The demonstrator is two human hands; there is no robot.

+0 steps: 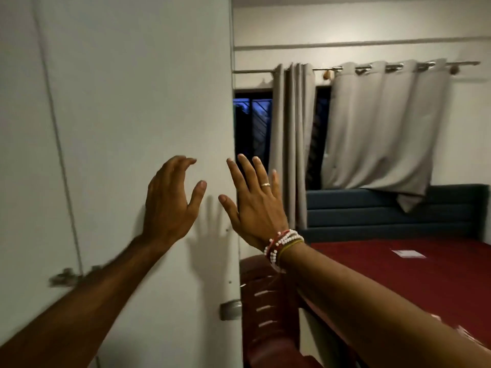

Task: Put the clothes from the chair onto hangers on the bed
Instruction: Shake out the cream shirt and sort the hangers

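Left hand (pixel 170 205): fingers (pixel 186 162) relaxed, slightly curved, empty, before the wardrobe door (pixel 132 102).
Right hand (pixel 255 208): fingers (pixel 247 172) straight, spread, empty.
Chair (pixel 265 290): dark red, below the right wrist, between wardrobe door and bed (pixel 398 277).

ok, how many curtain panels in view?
2. The bunched curtain hangs by the white door; the spread curtain hangs to its right, above the headboard. Another may hide behind that door.

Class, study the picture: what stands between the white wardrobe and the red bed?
A dark red plastic chair stands between the wardrobe and the bed, seen in the head view.
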